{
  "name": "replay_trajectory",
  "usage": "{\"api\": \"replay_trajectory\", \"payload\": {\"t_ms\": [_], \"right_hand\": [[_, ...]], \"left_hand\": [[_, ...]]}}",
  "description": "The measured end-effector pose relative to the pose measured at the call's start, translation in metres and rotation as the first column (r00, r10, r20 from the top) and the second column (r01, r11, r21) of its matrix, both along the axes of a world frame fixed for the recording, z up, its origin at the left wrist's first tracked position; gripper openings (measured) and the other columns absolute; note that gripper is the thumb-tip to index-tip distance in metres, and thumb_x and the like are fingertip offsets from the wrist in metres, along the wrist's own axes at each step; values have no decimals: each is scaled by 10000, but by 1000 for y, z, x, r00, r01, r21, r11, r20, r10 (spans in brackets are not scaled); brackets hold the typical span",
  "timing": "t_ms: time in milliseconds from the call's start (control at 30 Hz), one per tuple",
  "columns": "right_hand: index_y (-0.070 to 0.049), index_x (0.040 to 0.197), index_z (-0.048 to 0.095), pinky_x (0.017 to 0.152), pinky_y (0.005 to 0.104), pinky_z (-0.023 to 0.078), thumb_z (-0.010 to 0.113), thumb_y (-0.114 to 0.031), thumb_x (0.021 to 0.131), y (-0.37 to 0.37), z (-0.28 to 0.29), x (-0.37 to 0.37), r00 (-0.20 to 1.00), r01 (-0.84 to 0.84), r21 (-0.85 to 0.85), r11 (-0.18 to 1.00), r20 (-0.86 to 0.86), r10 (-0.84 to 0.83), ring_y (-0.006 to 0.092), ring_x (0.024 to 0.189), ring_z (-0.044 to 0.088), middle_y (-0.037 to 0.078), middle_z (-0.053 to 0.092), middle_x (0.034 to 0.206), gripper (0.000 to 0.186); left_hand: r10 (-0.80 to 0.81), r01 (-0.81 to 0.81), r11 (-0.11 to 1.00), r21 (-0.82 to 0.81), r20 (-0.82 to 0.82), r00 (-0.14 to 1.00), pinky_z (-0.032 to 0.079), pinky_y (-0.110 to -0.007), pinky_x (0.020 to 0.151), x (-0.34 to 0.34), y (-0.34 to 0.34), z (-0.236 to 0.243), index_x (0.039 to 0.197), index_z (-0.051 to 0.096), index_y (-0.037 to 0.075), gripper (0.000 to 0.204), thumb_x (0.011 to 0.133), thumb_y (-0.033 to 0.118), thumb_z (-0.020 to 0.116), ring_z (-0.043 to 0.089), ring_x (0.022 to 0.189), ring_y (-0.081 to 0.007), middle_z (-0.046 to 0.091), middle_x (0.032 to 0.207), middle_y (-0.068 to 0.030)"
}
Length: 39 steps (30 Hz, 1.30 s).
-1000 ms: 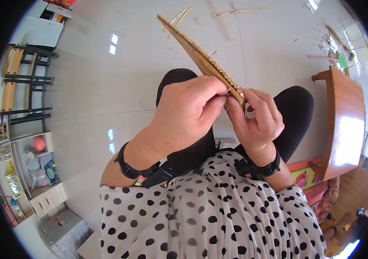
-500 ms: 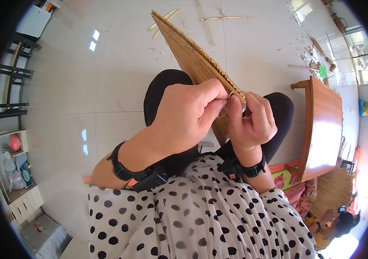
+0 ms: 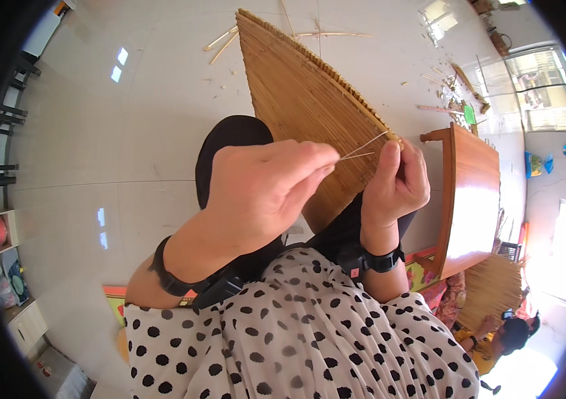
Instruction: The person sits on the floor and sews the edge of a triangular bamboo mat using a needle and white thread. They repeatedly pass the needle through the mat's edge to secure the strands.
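A triangular panel of narrow light-brown bamboo or reed strips [image 3: 303, 100] rises from my lap, its bundled stick ends showing along the right edge. My right hand [image 3: 399, 179] grips the lower end of that edge, thumb on the near side. My left hand [image 3: 273, 189] is closed in a pinch on a thin pale thread [image 3: 362, 146], pulled out to the left from that edge. Two thin lengths of it show between my fingers and the panel. My black-clad legs [image 3: 229, 130] are under the work.
Loose sticks [image 3: 333, 34] and scraps lie on the tiled floor [image 3: 116, 120]. A low wooden table [image 3: 469, 199] is at the right, black racks [image 3: 13, 120] and shelves [image 3: 17, 279] at the left. Another person [image 3: 505, 336] sits at the lower right beside a straw-coloured mat [image 3: 492, 286].
My left hand has moved leftward off the edge, drawing the thread out from a small loop. The panel has turned to show more of its broad face, and the view has shifted.
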State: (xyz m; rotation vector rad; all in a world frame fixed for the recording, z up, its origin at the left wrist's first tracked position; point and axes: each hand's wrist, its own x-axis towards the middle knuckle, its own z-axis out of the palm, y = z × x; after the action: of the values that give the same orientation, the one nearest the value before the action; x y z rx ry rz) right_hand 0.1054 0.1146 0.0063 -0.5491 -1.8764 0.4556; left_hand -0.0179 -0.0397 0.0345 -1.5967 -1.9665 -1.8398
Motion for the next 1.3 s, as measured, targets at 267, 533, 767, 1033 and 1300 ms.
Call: {"api": "replay_trajectory", "payload": {"t_ms": [267,533,767,1033,1300], "right_hand": [[19,889,701,526,232,409,730,-100,925,0,-3,-1,998,-47,-58,997,-48,44,111,595,552,81,708,808,127],[12,888,702,526,234,411,732,-121,932,3,-6,-1,998,-41,-27,999,-57,39,115,593,554,77,708,790,143],[14,891,707,531,233,423,741,-139,929,1,-4,0,999,-27,-39,999,-39,26,123,601,573,86,714,792,161],[19,887,707,530,230,421,750,-158,928,2,-6,1,999,-11,-33,999,-40,10,123,598,573,94,718,796,186],[15,887,707,530,232,420,752,-152,925,2,-4,1,999,-21,-46,999,-32,20,121,596,568,94,719,796,177]], "left_hand": [[46,-72,990,-123,-204,978,475,-293,489,1,18,-1,961,723,55,187,796,-20,766,635,558,-212,668,710,-56],[39,-66,990,-124,-210,977,455,-300,469,-2,18,-1,954,722,62,187,788,-13,768,610,533,-212,626,671,-51],[31,-66,987,-149,-224,974,448,-306,461,-2,20,2,953,718,64,175,796,0,764,608,529,-214,614,658,-50],[29,-64,987,-146,-234,972,441,-314,453,-1,17,6,961,716,69,207,773,3,771,596,513,-213,598,646,-47],[50,-91,986,-137,-280,959,446,-314,430,-1,19,3,902,671,106,169,741,119,717,607,512,-198,565,635,-6]]}}
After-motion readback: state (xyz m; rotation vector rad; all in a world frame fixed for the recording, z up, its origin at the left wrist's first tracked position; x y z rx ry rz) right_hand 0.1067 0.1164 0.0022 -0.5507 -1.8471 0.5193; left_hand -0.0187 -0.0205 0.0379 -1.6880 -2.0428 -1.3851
